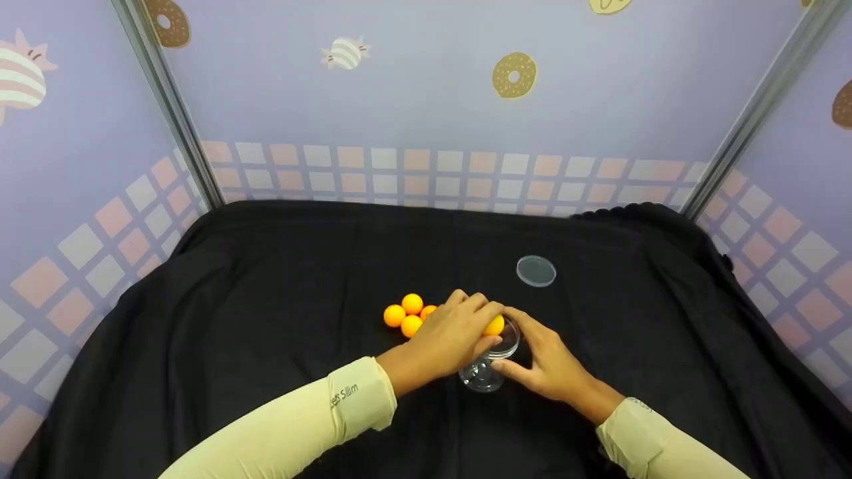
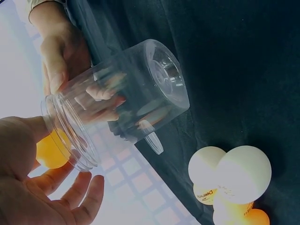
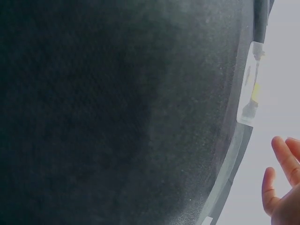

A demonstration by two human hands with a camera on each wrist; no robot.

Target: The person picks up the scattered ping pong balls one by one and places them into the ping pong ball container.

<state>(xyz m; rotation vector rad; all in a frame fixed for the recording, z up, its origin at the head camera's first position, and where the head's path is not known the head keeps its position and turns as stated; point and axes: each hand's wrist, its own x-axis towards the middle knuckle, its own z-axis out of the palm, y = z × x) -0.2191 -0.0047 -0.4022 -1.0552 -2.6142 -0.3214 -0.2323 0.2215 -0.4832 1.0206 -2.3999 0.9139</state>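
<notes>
In the head view my left hand (image 1: 449, 338) holds an orange table tennis ball (image 1: 493, 325) at the mouth of a clear jar (image 1: 480, 378). My right hand (image 1: 549, 362) grips the jar near its rim from the right, fingers around the far side and thumb in front. From the left wrist, the held ball (image 2: 51, 151) appears at the threaded rim, and the jar's transparent body (image 2: 136, 89) shows no ball inside. Several more orange balls (image 1: 412, 304) lie grouped left of the left hand, which partly covers them. In the right wrist view only some fingers (image 3: 286, 159) appear.
A clear round lid (image 1: 536, 271) lies flat on the black cloth (image 1: 279, 279), beyond the jar and to the right. Patterned lilac panels (image 1: 426, 100) enclose the table at the back and both sides. Dark cloth fills most of the right wrist view.
</notes>
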